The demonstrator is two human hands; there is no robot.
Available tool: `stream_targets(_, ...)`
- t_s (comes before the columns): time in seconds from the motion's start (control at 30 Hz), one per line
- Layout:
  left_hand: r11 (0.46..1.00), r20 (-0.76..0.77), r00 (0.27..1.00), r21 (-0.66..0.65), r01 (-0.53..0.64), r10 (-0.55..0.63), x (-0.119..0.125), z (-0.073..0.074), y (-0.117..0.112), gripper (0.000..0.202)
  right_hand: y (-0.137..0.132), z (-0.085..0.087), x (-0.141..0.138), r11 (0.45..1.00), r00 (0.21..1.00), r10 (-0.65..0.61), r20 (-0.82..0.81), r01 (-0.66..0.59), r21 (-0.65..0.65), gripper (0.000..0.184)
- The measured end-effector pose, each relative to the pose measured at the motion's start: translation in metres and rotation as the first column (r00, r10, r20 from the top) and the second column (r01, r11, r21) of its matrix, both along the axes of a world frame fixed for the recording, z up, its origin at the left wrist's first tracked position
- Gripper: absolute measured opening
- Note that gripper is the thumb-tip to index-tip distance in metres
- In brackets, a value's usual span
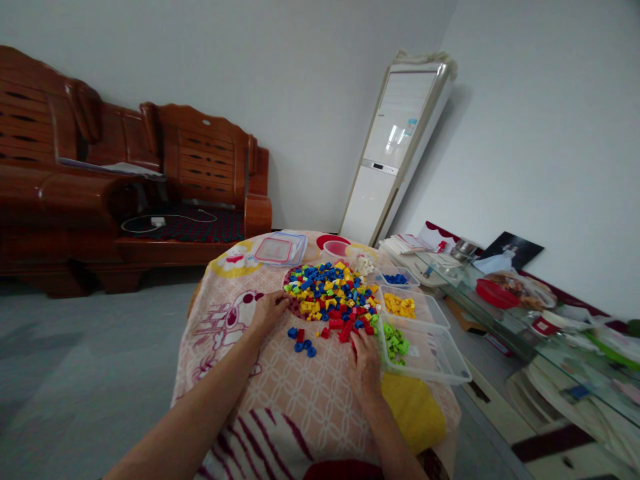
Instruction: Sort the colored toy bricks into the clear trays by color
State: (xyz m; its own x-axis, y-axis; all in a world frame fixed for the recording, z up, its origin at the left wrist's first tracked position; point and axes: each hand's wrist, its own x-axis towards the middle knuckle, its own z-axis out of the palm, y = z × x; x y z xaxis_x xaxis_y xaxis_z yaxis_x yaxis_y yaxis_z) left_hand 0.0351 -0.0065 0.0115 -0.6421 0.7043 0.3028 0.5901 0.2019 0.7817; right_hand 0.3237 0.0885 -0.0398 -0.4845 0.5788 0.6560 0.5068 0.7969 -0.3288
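A heap of small red, blue, yellow and green bricks (330, 293) lies on a table covered by a pink cartoon cloth (280, 387). My left hand (269, 311) rests at the heap's left edge, fingers curled on the cloth; whether it holds anything is hidden. My right hand (364, 357) lies near the heap's lower right, fingers pointing at red bricks (346, 329). A few loose blue bricks (303, 344) sit between the hands. To the right stand clear boxes: one with green bricks (396, 340), one with yellow (399, 305), one with blue (396, 279).
Clear lids (278, 249) and a red-rimmed container (334, 248) lie at the table's far side. A yellow cloth (413, 408) hangs at its right. A wooden sofa (125, 200) stands left, a floor air conditioner (395, 147) behind, a cluttered glass table (525, 313) on the right.
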Motion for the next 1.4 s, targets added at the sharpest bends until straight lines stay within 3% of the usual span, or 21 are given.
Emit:
stream_targets(0.17, 0.999, -0.016, 1.000, -0.033, 0.026, -0.027, 0.006, 0.006, -0.005, 0.033, 0.006, -0.004, 0.002, 0.999, 0.997, 0.022, -0.080, -0.024, -0.030, 0.041)
stream_targets(0.33, 0.981, -0.005, 0.982, -0.056, 0.187, -0.188, 0.016, 0.009, -0.014, 0.035, 0.004, 0.000, 0.002, 0.996, 0.991, 0.030, -0.128, -0.040, -0.078, 0.042)
stream_targets(0.5, 0.862, -0.039, 0.869, -0.158, 0.482, -0.493, 0.018, 0.015, -0.028, 0.041, 0.004, -0.001, 0.001, 0.994, 0.984, 0.037, -0.172, -0.055, -0.096, 0.042)
stream_targets(0.63, 0.772, -0.030, 0.780, -0.172, 0.612, -0.625, 0.013, 0.015, -0.034, 0.045, 0.004, -0.002, 0.002, 0.992, 0.985, 0.032, -0.172, -0.053, -0.115, 0.043)
stream_targets(0.7, 0.765, -0.024, 0.773, -0.166, 0.622, -0.634, 0.012, 0.014, -0.033, 0.037, 0.004, -0.002, 0.002, 0.991, 0.985, 0.024, -0.171, -0.046, -0.125, 0.044)
stream_targets(0.9, 0.872, -0.002, 0.877, -0.099, 0.479, -0.481, 0.012, 0.011, -0.015, 0.028, 0.003, -0.001, 0.001, 0.991, 0.986, 0.015, -0.167, -0.037, -0.129, 0.045)
stream_targets(1.0, 0.882, 0.121, 0.879, -0.042, 0.469, -0.461, 0.012, 0.011, -0.004, 0.034, 0.004, -0.001, 0.002, 0.991, 0.985, 0.019, -0.169, -0.041, -0.128, 0.045)
stream_targets(1.23, 0.846, 0.431, 0.743, 0.101, 0.524, -0.512, 0.023, 0.018, 0.014, 0.047, 0.000, 0.004, 0.001, 0.988, 0.979, 0.020, -0.201, -0.050, -0.146, 0.047)
stream_targets(1.4, 0.775, 0.568, 0.637, 0.004, 0.631, -0.521, 0.039, 0.038, 0.028, 0.039, -0.001, 0.005, 0.000, 0.988, 0.973, 0.027, -0.229, -0.060, -0.139, 0.048)
